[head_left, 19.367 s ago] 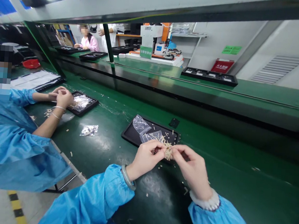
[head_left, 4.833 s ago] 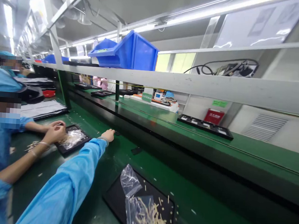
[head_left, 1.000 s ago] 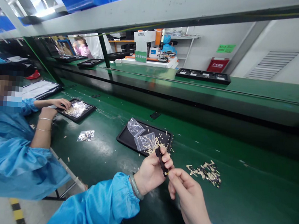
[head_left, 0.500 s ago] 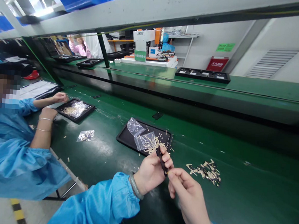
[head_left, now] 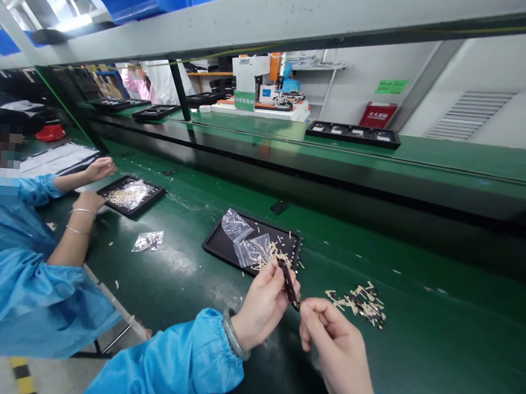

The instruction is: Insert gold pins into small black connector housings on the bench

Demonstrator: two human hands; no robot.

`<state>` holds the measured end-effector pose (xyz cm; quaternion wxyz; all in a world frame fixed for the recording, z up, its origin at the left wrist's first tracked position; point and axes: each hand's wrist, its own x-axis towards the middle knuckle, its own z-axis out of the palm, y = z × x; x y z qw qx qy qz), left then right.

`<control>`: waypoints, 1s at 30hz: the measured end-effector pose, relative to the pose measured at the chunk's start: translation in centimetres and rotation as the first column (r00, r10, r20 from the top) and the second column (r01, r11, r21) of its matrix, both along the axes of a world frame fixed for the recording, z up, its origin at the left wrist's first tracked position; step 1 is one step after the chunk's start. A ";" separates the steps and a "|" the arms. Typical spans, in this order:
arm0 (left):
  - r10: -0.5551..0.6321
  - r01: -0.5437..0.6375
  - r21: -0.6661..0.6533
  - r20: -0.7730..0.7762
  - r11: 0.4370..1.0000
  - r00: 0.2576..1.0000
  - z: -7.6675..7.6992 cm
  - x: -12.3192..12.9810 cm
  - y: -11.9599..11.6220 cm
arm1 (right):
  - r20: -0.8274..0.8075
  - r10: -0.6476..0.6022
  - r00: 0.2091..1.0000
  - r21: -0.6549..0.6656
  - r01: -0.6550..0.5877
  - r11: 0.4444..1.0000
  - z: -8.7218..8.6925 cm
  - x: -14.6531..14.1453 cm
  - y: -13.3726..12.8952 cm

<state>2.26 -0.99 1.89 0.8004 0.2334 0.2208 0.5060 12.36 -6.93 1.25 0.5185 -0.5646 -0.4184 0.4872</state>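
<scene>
My left hand grips a slim, dark, bar-shaped part, held tilted above the bench. At its lower end, the thumb and forefinger of my right hand are pinched together; whatever lies between them is too small to make out. Just behind my left hand is a black tray with small pale strips and clear plastic bags in it. To the right of my hands, a loose heap of pale and dark strips lies on the green bench.
On the left a co-worker in a blue smock sits at another black tray of strips and bags. A small bag lies between us. A grey shelf beam crosses overhead, and a long black tray stands on the rear ledge.
My left hand has turned the dark part a little, so more of its long face shows. My right fingertips stay at its lower end. The co-worker's hands have shifted slightly.
</scene>
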 end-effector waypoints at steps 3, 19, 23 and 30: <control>0.073 -0.066 0.058 -0.138 0.996 0.988 0.0 -0.1 -0.1 | 0.010 -0.023 1.000 0.008 0.023 1.000 -0.1 0.2 -0.1; 0.221 -0.144 0.223 -0.374 0.964 0.901 -0.1 -0.7 -0.6 | 0.063 -0.047 0.997 0.092 0.041 0.995 0.2 1.0 -0.2; 0.234 -0.159 0.219 -0.377 0.963 0.896 -0.2 -0.7 -0.7 | 0.094 -0.065 0.993 0.111 0.055 0.992 0.5 0.9 -0.3; 0.287 -0.181 0.277 -0.412 0.944 0.865 -0.1 -0.9 -0.8 | 0.320 -0.116 0.940 0.253 0.034 0.967 1.4 1.0 -0.2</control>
